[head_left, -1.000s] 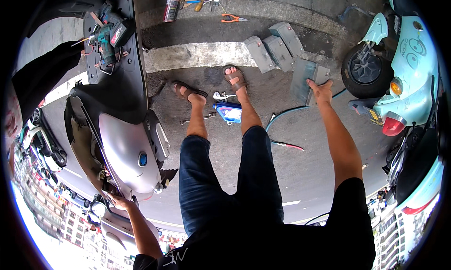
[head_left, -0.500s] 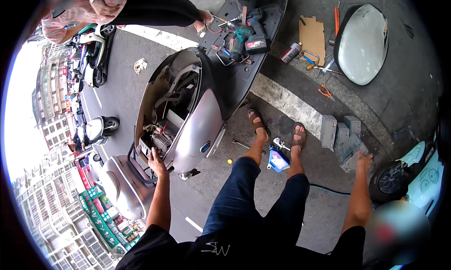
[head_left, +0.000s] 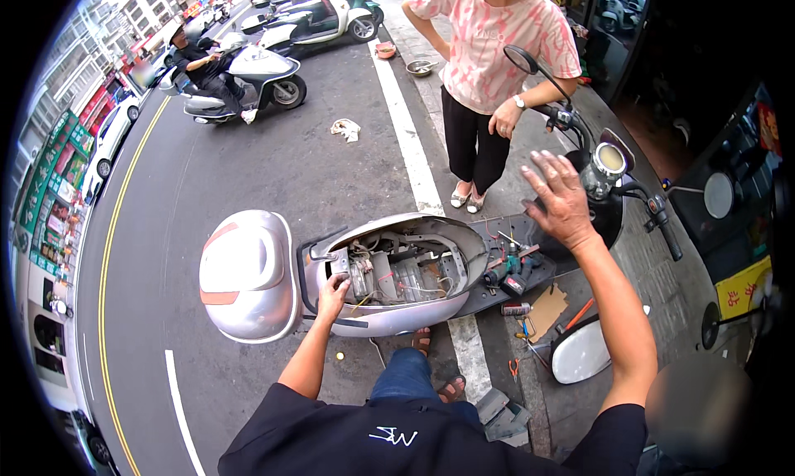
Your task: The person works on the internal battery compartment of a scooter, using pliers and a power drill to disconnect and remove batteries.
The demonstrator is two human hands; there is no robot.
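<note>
My left hand [head_left: 333,297] is at the rear of a silver scooter's opened body [head_left: 389,319]. Its fingers are bent together by the rim; what they grip, if anything, is too small to make out. Wires and metal parts [head_left: 406,279] show inside the seatless opening. My right hand [head_left: 561,204] is raised in the air with fingers spread, holding nothing, in front of the handlebar area. Cordless power tools [head_left: 507,269] lie on the scooter's footboard.
A person [head_left: 501,70] in a pink patterned shirt leans by the handlebar [head_left: 658,211]. Nearby on the ground lie the scooter seat [head_left: 581,352], a spray can [head_left: 515,309], cardboard [head_left: 546,312], orange pliers [head_left: 514,367] and a grey toolbox [head_left: 505,418]. A rider on a scooter [head_left: 240,79] is on the road.
My right hand has left the grey toolbox and come up, spread, toward the front of the scooter. The view has swung up and round; my left hand stays at the scooter's rear.
</note>
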